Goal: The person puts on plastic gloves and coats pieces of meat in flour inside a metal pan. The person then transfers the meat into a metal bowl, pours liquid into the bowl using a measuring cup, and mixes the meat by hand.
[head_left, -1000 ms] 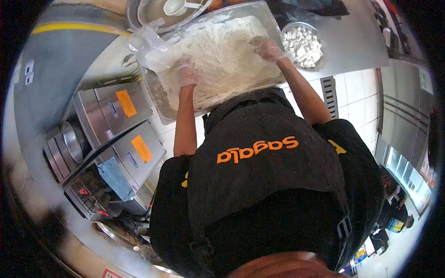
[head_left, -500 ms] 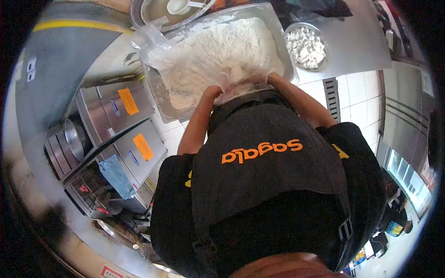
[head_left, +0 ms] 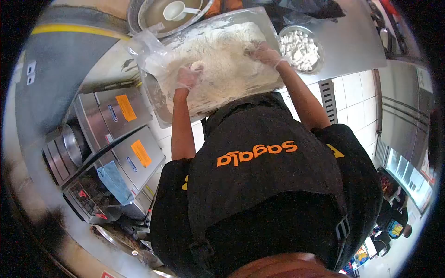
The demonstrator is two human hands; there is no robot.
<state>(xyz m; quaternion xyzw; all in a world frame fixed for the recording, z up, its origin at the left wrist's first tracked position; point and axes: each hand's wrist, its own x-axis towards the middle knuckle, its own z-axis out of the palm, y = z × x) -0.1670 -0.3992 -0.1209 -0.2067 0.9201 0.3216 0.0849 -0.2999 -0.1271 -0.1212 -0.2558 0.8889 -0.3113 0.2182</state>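
A large metal tray (head_left: 160, 114) holds a broad bed of white flour (head_left: 222, 69). My left hand (head_left: 187, 76), in a clear plastic glove, is over the left part of the flour. Its fingers curl at a pale, floury lump (head_left: 198, 65) whose kind I cannot make out. My right hand (head_left: 266, 54), gloved the same way, reaches into the flour at the right side of the tray. Its fingertips are blurred and partly covered by flour. A clear plastic bag (head_left: 150, 51) lies over the tray's upper left corner.
A bowl of white pieces (head_left: 300, 50) stands right of the tray on a steel table (head_left: 357, 46). Behind the tray is a basin (head_left: 160, 18) of cloudy liquid with a white scoop (head_left: 175, 11). Steel drawer units (head_left: 109, 111) stand at left. Another person (head_left: 394, 222) is far off at lower right.
Both hands have moved forward and apart, from the tray's near edge to deeper over the flour. The flour's surface between them looks smoother and more spread out.
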